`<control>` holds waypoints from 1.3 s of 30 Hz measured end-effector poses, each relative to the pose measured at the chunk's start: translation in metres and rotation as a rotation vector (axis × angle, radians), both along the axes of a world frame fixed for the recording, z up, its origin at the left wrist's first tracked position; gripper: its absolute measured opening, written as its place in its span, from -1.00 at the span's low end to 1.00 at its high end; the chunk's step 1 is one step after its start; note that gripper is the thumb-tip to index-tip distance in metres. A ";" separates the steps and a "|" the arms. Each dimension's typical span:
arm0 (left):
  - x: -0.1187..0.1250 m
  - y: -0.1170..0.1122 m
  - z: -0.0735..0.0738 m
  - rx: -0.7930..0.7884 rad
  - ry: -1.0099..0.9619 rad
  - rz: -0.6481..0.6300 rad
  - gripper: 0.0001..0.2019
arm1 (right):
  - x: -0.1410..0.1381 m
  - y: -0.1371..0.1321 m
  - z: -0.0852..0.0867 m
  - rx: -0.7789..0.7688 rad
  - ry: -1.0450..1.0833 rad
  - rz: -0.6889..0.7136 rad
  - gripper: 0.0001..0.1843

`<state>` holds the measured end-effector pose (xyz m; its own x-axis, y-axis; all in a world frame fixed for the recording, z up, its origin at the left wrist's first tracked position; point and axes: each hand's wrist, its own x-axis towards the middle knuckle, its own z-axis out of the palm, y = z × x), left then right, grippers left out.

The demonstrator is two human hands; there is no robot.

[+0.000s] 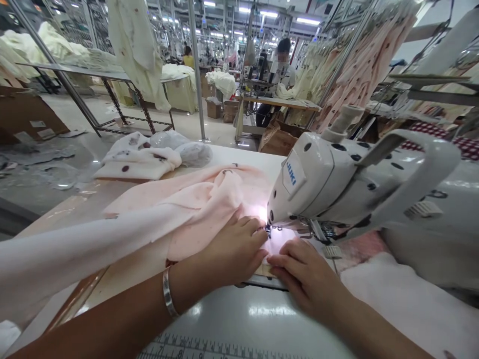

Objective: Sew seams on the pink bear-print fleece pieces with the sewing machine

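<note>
A pale pink fabric [202, 199] lies across the sewing table and runs under the needle area [268, 230] of a white Juki sewing machine [337, 184]. My left hand [234, 249] lies flat on the fabric just left of the needle, fingers stretched out and pressing it down. A silver bangle [168, 294] is on that wrist. My right hand [303, 271] rests in front of the needle, fingers together, pressing the fabric's edge against the table.
A folded stack of white printed cloth [138, 159] sits at the table's far left. White cloth [404, 299] lies at the right front. A ruler strip [187, 349] marks the near edge. Another person [282, 65] sits at a distant machine; racks of hanging garments [359, 65] stand behind.
</note>
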<state>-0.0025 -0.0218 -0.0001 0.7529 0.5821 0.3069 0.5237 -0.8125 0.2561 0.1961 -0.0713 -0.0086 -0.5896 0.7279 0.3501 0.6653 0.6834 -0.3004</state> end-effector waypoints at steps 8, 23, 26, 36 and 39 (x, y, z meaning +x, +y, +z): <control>0.001 0.006 0.000 -0.036 -0.046 -0.142 -0.78 | 0.013 0.019 -0.001 -0.111 0.361 -0.290 -0.66; 0.008 0.028 0.003 -0.052 -0.053 0.010 -0.82 | 0.020 0.025 -0.007 0.136 -0.006 -0.389 -0.78; 0.000 0.040 0.017 0.030 0.078 -0.053 -0.81 | 0.021 0.027 -0.006 0.148 -0.062 -0.378 -0.84; -0.002 -0.026 0.008 0.185 0.308 0.041 -0.54 | 0.023 0.012 0.008 0.209 -0.103 -0.170 -0.80; -0.001 -0.027 0.011 0.186 0.260 0.003 -0.66 | 0.011 0.004 0.012 0.196 -0.046 0.049 -0.78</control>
<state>-0.0032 -0.0492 0.0110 0.8187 0.5360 0.2059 0.5543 -0.8313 -0.0398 0.2072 -0.0672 0.0038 -0.6411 0.6189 0.4538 0.6402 0.7574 -0.1285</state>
